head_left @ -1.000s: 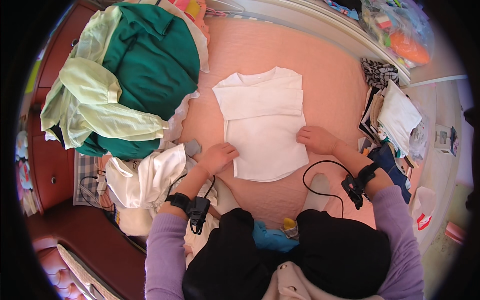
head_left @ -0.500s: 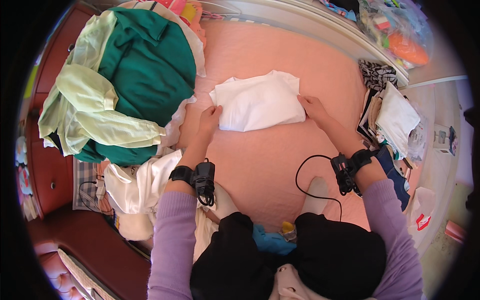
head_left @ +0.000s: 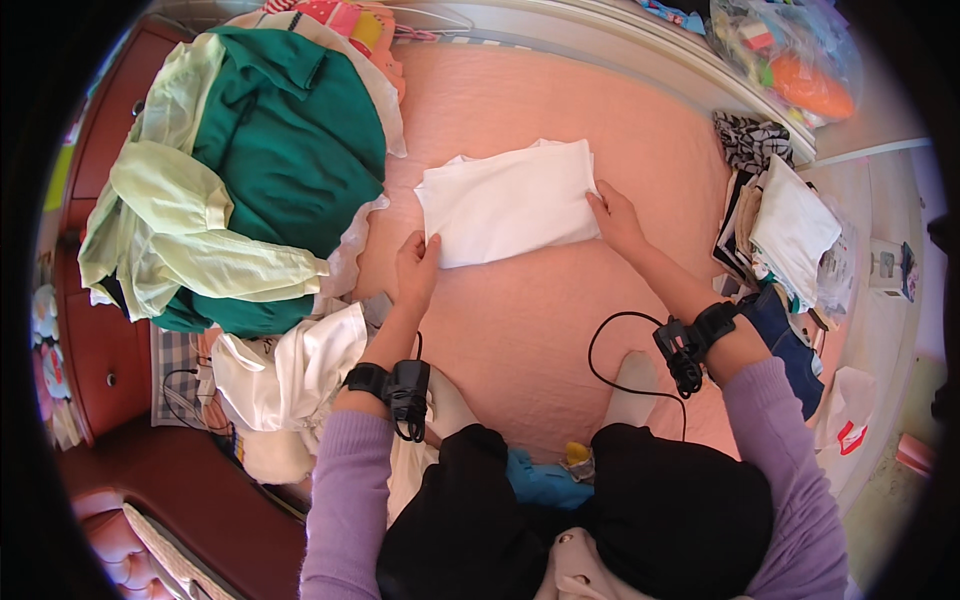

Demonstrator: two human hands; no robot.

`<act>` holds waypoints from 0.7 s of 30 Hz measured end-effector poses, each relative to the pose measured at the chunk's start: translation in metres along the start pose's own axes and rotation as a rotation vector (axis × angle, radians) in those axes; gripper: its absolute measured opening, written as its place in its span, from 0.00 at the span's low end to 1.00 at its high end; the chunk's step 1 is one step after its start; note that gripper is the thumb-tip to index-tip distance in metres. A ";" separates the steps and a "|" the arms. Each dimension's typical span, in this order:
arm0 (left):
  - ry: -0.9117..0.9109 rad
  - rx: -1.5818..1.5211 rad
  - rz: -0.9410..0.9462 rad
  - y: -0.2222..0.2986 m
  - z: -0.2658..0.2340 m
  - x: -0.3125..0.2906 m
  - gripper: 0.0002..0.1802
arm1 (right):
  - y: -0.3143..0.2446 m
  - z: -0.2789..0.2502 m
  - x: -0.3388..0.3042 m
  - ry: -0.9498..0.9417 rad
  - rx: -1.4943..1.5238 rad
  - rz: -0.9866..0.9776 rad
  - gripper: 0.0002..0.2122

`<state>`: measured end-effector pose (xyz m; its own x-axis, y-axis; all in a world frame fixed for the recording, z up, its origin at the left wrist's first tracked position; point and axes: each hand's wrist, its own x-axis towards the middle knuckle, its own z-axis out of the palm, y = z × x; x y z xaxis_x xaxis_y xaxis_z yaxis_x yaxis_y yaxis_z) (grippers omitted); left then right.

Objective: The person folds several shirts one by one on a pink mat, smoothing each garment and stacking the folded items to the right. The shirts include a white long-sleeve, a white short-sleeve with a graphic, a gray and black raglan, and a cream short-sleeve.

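A folded white garment (head_left: 510, 205), fairly flat and roughly rectangular, lies on the pink bed sheet (head_left: 520, 330) in front of me. Its far edge is slightly uneven. My left hand (head_left: 416, 270) pinches its near left corner between thumb and fingers. At the right edge, my right hand (head_left: 615, 215) grips the cloth in the same way, a little farther from me. Black strapped devices sit on both my forearms, and a cable loops from the right one.
On the left is a heap with a dark green garment (head_left: 290, 150) and a pale yellow sleeved one (head_left: 170, 190). White clothing (head_left: 290, 370) lies below it. A folded stack (head_left: 795, 230) is at the right, with a patterned bundle (head_left: 750, 143) behind it.
The white garment has gone from bulging and rumpled to flatter, with straighter edges. My left hand has come slightly nearer to me; my right hand stays at the right edge.
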<state>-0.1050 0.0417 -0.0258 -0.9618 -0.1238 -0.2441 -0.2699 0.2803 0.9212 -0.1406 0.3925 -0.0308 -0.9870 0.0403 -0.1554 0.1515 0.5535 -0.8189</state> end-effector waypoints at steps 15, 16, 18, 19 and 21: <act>0.201 0.355 0.089 -0.001 0.008 -0.006 0.18 | -0.009 -0.001 -0.038 0.091 -0.025 0.034 0.22; 0.217 0.379 0.088 -0.002 0.009 -0.007 0.18 | -0.011 -0.002 -0.036 0.105 -0.022 0.046 0.22; 0.230 0.413 0.089 -0.003 0.008 -0.010 0.18 | -0.012 -0.002 -0.034 0.135 -0.067 0.043 0.23; 0.227 0.420 0.090 -0.003 0.008 -0.013 0.18 | -0.012 -0.002 -0.033 0.150 -0.117 0.029 0.24; 0.197 0.434 0.043 -0.002 0.007 -0.019 0.15 | -0.012 -0.001 -0.033 0.124 -0.187 0.067 0.24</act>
<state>-0.0866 0.0497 -0.0253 -0.9569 -0.2698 -0.1074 -0.2643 0.6557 0.7072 -0.1100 0.3852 -0.0159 -0.9759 0.1773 -0.1274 0.2155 0.6902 -0.6908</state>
